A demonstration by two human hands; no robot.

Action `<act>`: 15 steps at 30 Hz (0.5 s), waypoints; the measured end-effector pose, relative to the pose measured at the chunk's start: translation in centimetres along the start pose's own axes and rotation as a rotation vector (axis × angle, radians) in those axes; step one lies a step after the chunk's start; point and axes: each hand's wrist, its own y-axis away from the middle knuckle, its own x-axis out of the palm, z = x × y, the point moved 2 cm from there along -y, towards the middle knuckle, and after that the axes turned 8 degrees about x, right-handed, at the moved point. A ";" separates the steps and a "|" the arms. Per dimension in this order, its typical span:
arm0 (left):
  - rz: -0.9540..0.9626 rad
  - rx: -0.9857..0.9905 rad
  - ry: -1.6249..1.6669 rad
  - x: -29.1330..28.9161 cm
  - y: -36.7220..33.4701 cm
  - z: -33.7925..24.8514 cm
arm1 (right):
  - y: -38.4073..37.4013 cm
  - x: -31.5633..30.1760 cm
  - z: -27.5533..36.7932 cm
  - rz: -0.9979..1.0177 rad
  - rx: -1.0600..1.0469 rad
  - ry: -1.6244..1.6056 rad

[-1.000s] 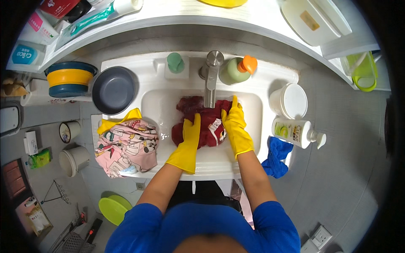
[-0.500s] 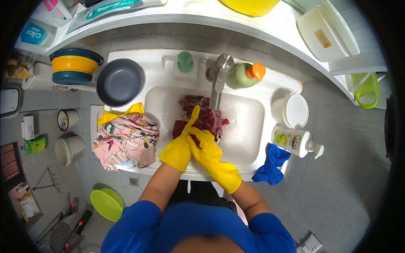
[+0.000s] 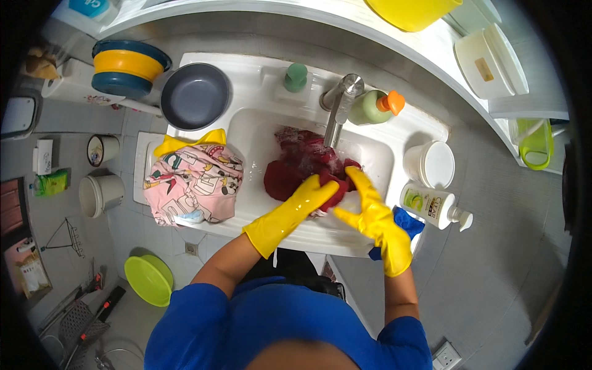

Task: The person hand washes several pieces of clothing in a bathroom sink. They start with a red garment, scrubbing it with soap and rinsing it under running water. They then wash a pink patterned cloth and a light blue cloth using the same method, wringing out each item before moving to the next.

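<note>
A dark red cloth (image 3: 285,179) lies wet and bunched in the white sink (image 3: 246,139), under the running faucet (image 3: 340,111). Both my hands wear yellow rubber gloves. My left hand (image 3: 306,203) is closed on the near edge of the cloth, thumb and fingers around a fold of it. To its right, my right hand (image 3: 368,213) is open, its thumb and fingers spread. Its fingertips reach the cloth's right side, and whether they touch it is hard to tell. Some pale, patterned fabric shows just below the cloth.
Pink printed fabric (image 3: 197,185) and a yellow cloth (image 3: 213,138) lie left of the basin, below a grey bowl (image 3: 195,97). A green pump bottle (image 3: 369,108) stands by the faucet. On the right are a white tub (image 3: 428,165), a white pump bottle (image 3: 425,203) and a blue cloth (image 3: 407,223).
My hands were together over the cloth and have come apart. The right one moved right and spread its fingers. More of the red cloth shows, and the whole view has shifted slightly.
</note>
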 end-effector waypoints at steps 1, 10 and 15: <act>-0.002 -0.004 0.131 2.0 0.5 -0.9 | 0.4 0.4 2.0 0.087 -0.018 -0.125; -0.481 -0.543 0.252 -6.6 7.4 1.0 | 0.8 1.0 -1.8 0.012 0.680 -0.855; -0.284 -0.876 0.710 -2.5 6.2 -3.2 | 4.6 -5.7 3.4 -0.298 0.535 -1.151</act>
